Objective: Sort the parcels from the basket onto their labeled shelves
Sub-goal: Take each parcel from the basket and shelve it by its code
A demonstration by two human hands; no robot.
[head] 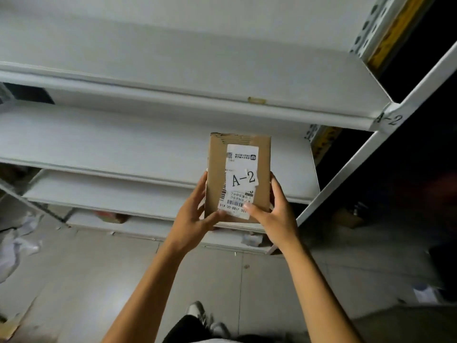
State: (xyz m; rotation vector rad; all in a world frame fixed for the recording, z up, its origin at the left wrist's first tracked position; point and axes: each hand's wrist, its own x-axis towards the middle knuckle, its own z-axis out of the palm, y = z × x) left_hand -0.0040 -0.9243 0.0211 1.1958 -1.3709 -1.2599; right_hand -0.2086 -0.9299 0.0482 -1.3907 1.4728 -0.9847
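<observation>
Head view records both your arms extended forward and upward from the lower edge of the frame, forearms bare, converging on one brown cardboard parcel (238,177). Your left hand (195,216) grips the parcel's left edge, fingers curled along that side and the thumb laid across the lower front face. Your right hand (274,214) grips the right edge in the mirrored pose, fingers wrapped behind the side, thumb pressed on the lower corner of the shipping label (241,179). You hold the parcel in the air, front face toward the camera, in front of the white metal shelving unit and touching no shelf. A white slip (243,179) reading "A-2" is stuck on the label, slightly tilted. The shelf edge (247,105) above the parcel carries a handwritten "A-2" mark (388,118) at its right end, beside the white upright post (371,144). The parcel sits level with the shelf board (99,137) one tier below that marked edge. Below your arms, the grey floor (99,268) shows one shoe (196,310) and crumpled white wrapping (17,243) at the left; the area right of the post is too dark to assess.
</observation>
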